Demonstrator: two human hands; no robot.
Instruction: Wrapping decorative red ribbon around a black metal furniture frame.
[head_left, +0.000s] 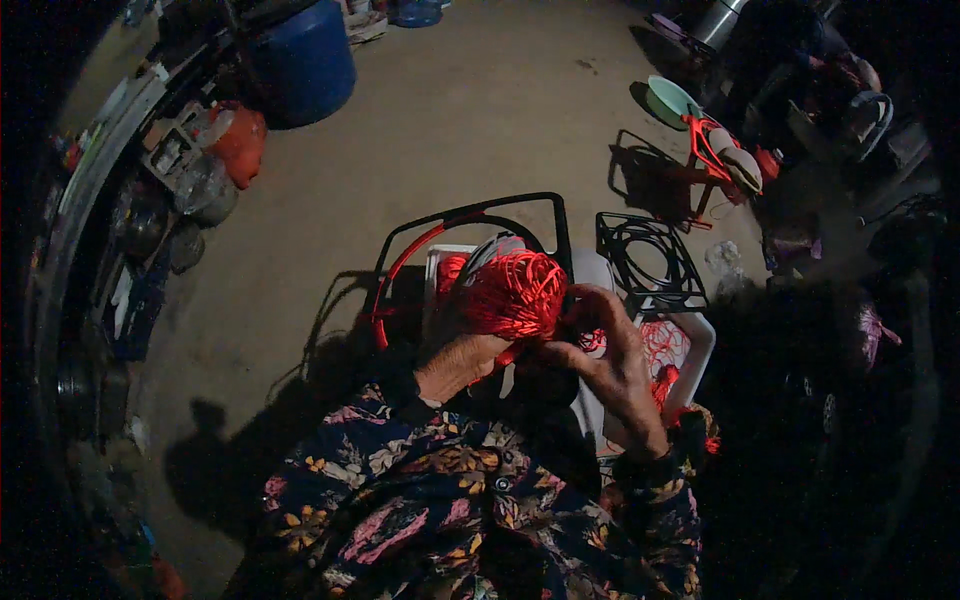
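Observation:
A thick bundle of red cord (pixel 518 292) is gathered in front of my chest, its many strands looped over one another. My left hand (pixel 462 366) is closed around its lower left side, with most of the fingers hidden behind the strands. At the bundle's right edge is my right hand (pixel 612 362), its thumb and fingers bent together in a pinch. What lies between those fingertips is too dark to make out. Just beyond the bundle stands a black rectangular frame (pixel 470 207) with a curved hoop, partly red. More red cord sits in a pale container under the bundle.
To the right, a white container (pixel 700 350) holds loose red strands, with a black frame with rings (pixel 650 262) at its far edge. Farther off are a red stool (pixel 708 165) and a green basin (pixel 670 100). A blue barrel (pixel 305 65) and an orange bag (pixel 238 145) stand left.

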